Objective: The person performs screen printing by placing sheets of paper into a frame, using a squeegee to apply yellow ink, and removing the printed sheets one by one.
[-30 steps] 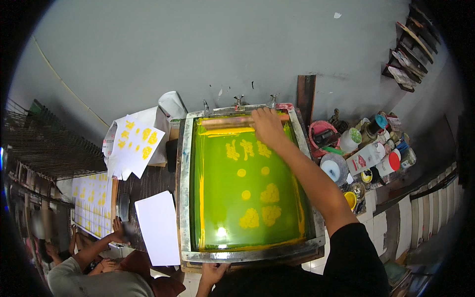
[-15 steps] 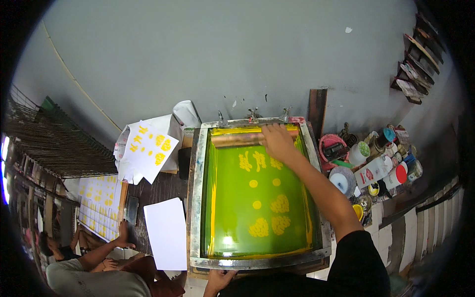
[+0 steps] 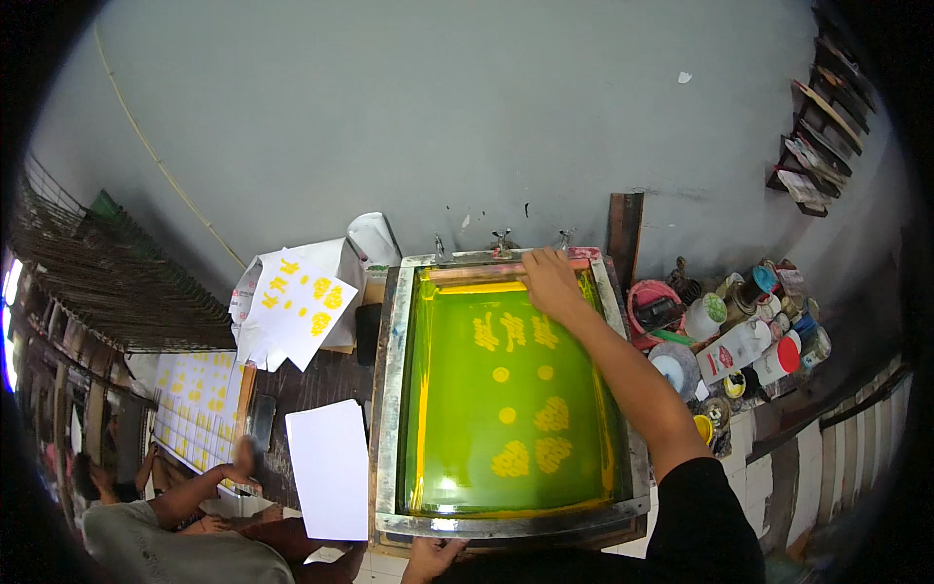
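A screen-printing frame (image 3: 387,389) with pale metal bars holds a green mesh (image 3: 457,409) showing yellow characters, dots and patterned shapes. My right hand (image 3: 551,280) is closed over the top of a wide squeegee (image 3: 477,276), which lies across the mesh close to the far bar. A streak of yellow ink (image 3: 477,289) runs along its near side, and more ink lines the mesh's side edges. At the near bar, left of the middle, my left hand (image 3: 433,559) grips the frame's front edge, its fingertips partly hidden.
Hinge clamps (image 3: 501,241) stand along the far bar. To the left are a white paper stack (image 3: 329,467), yellow-printed sheets (image 3: 297,302) and a wire drying rack (image 3: 122,282). A co-worker's hand (image 3: 243,462) is beside the dark table. Jars and bottles (image 3: 730,350) crowd the right.
My right hand has pushed the squeegee closer to the far bar and tilted it, leaving an ink streak in front. My left hand stays at the near edge. The view has shifted slightly.
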A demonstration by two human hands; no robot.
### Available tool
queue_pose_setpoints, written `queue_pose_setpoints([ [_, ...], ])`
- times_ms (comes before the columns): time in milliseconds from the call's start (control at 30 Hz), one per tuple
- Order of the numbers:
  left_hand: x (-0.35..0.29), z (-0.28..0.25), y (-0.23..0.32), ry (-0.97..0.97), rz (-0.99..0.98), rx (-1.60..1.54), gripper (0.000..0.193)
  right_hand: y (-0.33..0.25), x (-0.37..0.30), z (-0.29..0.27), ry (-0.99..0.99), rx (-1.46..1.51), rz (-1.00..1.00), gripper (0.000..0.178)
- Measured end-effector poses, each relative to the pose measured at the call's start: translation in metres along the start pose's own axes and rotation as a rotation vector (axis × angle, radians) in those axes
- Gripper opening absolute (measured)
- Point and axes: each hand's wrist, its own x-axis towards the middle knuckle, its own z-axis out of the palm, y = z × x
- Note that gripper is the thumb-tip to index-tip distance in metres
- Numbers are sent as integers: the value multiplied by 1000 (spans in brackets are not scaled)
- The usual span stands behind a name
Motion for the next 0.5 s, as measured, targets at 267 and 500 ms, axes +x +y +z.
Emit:
queue_pose_setpoints([
  [267,5,1,-9,-41,86,-116,27,4,3,-5,-110,-18,47,31],
  [500,7,3,-24,38,138,-115,23,7,3,-6,-134,-74,70,32],
])
